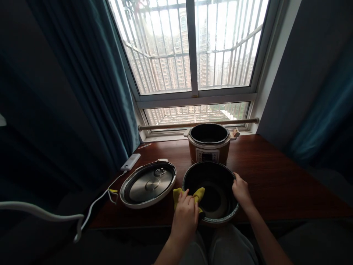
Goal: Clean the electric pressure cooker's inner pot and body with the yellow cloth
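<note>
A dark inner pot point(213, 198) rests tilted toward me at the table's front edge. My right hand point(242, 189) grips its rim on the right side. On the near left part of the rim, my left hand point(186, 209) is closed on a yellow cloth point(199, 194), which drapes over the rim. Just behind the pot stands the electric pressure cooker point(209, 147), uncovered, with a control panel on its front. Its round lid point(150, 184) lies to the left, metal underside up.
A white power bank point(130, 162) with a cable point(95, 202) lies at the table's left edge. The brown wooden table point(275, 176) reaches the barred window point(193, 55). Blue curtains point(91, 73) hang on the left. A small object point(235, 132) sits behind the cooker's right handle.
</note>
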Motion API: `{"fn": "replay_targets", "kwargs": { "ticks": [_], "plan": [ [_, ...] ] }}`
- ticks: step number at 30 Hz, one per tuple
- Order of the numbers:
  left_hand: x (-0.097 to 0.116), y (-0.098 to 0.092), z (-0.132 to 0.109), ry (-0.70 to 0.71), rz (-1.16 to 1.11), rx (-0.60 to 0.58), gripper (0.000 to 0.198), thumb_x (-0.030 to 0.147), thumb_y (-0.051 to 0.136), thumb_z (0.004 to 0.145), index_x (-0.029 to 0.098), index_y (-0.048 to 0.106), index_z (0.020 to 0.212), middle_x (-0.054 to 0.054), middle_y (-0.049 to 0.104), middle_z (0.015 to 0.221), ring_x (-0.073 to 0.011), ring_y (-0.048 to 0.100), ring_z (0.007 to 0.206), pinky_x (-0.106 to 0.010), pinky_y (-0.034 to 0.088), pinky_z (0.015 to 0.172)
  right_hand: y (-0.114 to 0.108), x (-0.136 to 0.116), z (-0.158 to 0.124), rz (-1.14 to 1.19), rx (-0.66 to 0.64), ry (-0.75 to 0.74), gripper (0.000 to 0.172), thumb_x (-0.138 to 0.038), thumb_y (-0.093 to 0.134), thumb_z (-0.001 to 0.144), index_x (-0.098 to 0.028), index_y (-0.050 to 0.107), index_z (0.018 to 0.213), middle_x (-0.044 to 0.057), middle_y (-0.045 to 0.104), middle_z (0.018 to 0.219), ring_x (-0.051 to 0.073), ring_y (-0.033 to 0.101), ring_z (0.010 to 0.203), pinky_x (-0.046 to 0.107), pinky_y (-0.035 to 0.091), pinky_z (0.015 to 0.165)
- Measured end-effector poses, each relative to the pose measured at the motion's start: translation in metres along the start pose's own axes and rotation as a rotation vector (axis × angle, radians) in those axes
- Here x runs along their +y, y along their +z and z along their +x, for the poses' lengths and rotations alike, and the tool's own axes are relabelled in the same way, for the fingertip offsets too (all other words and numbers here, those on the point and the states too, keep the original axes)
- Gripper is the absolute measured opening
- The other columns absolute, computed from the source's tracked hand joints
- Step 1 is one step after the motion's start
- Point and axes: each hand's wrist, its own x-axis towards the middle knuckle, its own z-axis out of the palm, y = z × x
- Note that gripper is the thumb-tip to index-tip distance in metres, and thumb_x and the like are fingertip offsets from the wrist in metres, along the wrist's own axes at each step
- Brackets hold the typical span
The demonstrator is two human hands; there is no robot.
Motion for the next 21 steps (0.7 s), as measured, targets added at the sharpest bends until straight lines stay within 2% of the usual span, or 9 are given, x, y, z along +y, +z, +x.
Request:
{"fn": "replay_targets", "kwargs": {
  "ticks": [3,6,9,11,13,15,17,21],
  "plan": [
    [0.016,0.008,-0.007,0.007,0.058,0.046,0.023,0.016,0.044,0.082,0.011,0.058,0.099,-0.013,0.066,0.093,-0.0294,0.057,0.105,-0.053,0.042,0.095,-0.001,-0.001,0.000,0.003,-0.013,0.008,0.047,-0.010,0.028,0.078,-0.006,0.049,0.120,0.018,0.062,0.106,0.024,0.060,0.098,0.031,0.044,0.085],
    [0.028,0.014,-0.012,0.039,0.099,0.064,0.037,0.017,0.046,0.081,0.010,0.049,0.117,-0.019,0.057,0.118,-0.0304,0.052,0.112,-0.051,0.043,0.094,-0.001,-0.001,0.000,0.004,-0.009,0.013,0.048,-0.009,0.028,0.078,-0.007,0.048,0.121,0.017,0.062,0.107,0.023,0.060,0.099,0.030,0.044,0.086],
    [0.032,0.007,-0.009,0.087,0.110,-0.007,0.038,0.018,0.044,0.084,0.015,0.047,0.122,-0.017,0.037,0.139,-0.0303,0.038,0.126,-0.051,0.040,0.097,0.000,0.000,0.000,-0.013,-0.001,0.006,0.048,-0.008,0.029,0.077,-0.008,0.048,0.121,0.017,0.062,0.107,0.023,0.060,0.099,0.030,0.044,0.085],
    [0.028,-0.004,-0.004,0.130,0.070,-0.094,0.034,0.023,0.044,0.086,0.019,0.050,0.119,-0.012,0.035,0.141,-0.0293,0.033,0.129,-0.052,0.037,0.099,0.002,0.000,0.000,-0.027,0.009,0.006,0.048,-0.007,0.029,0.077,-0.007,0.048,0.121,0.016,0.062,0.107,0.022,0.060,0.099,0.030,0.044,0.085],
    [0.020,-0.016,0.001,0.180,0.001,-0.204,0.025,0.030,0.045,0.087,0.022,0.057,0.107,-0.007,0.049,0.131,-0.0265,0.039,0.125,-0.052,0.032,0.102,0.003,0.000,0.000,-0.035,0.020,0.013,0.047,-0.006,0.028,0.078,-0.005,0.048,0.121,0.017,0.062,0.107,0.022,0.059,0.099,0.029,0.044,0.085],
    [0.009,-0.027,0.007,0.185,-0.047,-0.287,0.020,0.035,0.044,0.087,0.022,0.060,0.090,-0.002,0.063,0.108,-0.0216,0.050,0.113,-0.050,0.028,0.105,0.004,0.000,-0.001,-0.040,0.034,0.016,0.047,-0.005,0.028,0.078,-0.003,0.048,0.120,0.017,0.062,0.107,0.021,0.059,0.100,0.028,0.044,0.085],
    [-0.002,-0.033,0.011,0.161,-0.048,-0.312,0.023,0.033,0.041,0.089,0.021,0.059,0.080,0.001,0.065,0.088,-0.0170,0.056,0.098,-0.048,0.026,0.106,0.005,0.000,-0.002,-0.043,0.045,0.010,0.047,-0.004,0.029,0.078,-0.003,0.049,0.120,0.017,0.062,0.108,0.021,0.059,0.101,0.027,0.044,0.085],
    [-0.014,-0.030,0.015,0.174,0.010,-0.276,0.028,0.028,0.037,0.090,0.019,0.056,0.072,0.000,0.061,0.078,-0.0150,0.055,0.087,-0.045,0.025,0.106,0.006,0.001,-0.002,-0.031,0.050,0.005,0.046,-0.004,0.029,0.078,-0.003,0.049,0.120,0.017,0.061,0.109,0.021,0.059,0.101,0.026,0.044,0.085]
  ]
}}
